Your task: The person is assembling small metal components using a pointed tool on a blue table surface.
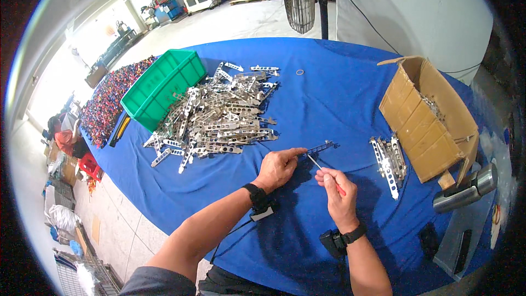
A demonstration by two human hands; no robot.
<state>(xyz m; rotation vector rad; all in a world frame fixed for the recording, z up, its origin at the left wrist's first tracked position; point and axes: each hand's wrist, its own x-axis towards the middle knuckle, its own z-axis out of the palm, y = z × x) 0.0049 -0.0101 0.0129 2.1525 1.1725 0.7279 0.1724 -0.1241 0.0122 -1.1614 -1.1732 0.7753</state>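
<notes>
My left hand is closed on the left end of a narrow perforated metal strip, its index finger stretched along the top. The strip lies low over the blue cloth. My right hand is wrapped round a screwdriver with a thin metal shaft and a red handle. Its tip meets the strip beside my left fingertip; the exact contact spot is too small to make out. Left of my hands spreads a big heap of similar metal strips. A smaller stack of strips lies to the right.
Behind the heap stands a green plastic crate, beside a pile of small multicoloured pieces. An open cardboard box is at the right, near a metal cylinder. A rubber band lies farther back. A fan stands beyond the table.
</notes>
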